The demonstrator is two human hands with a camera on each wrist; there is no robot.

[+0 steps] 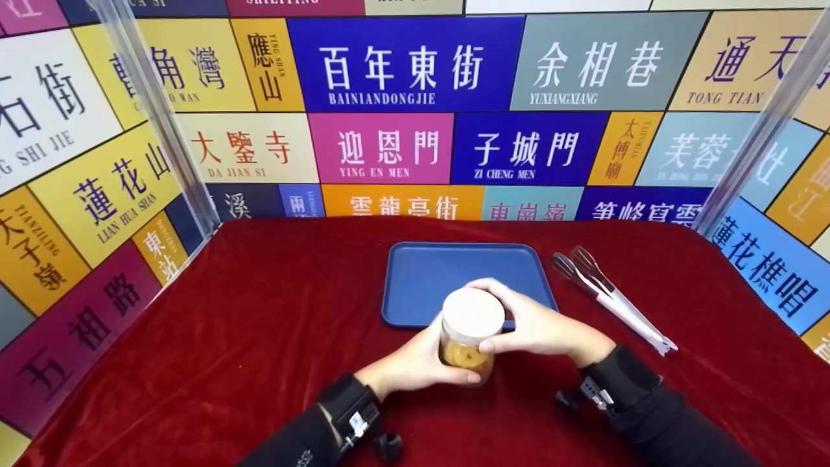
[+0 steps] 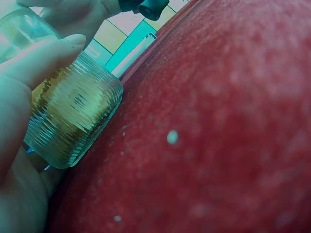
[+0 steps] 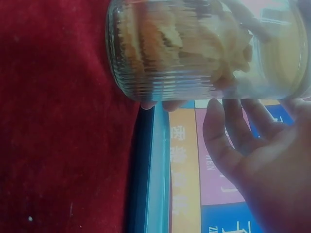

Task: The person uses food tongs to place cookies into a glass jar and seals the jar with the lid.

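A ribbed glass jar (image 1: pixel 464 355) with a pale round lid (image 1: pixel 474 314) stands upright between both hands in the head view. Ring-shaped, golden-brown cookies (image 2: pixel 77 99) show through its glass in the left wrist view. My left hand (image 1: pixel 418 363) grips the jar low on its body, thumb across the near side. Around the top, my right hand (image 1: pixel 535 327) holds the lid area, with its thumb at the near edge and fingers curving behind. In the right wrist view, the right hand's fingers (image 3: pixel 216 126) lie along the jar's upper part.
Just behind the jar lies a blue rectangular tray (image 1: pixel 425 279). Metal tongs (image 1: pixel 619 305) with dark tips rest to the tray's right. Dark red cloth (image 1: pixel 259 324) covers the table, and panels with Chinese lettering (image 1: pixel 402 65) stand behind. Clear upright posts (image 1: pixel 172 130) rise at the back corners.
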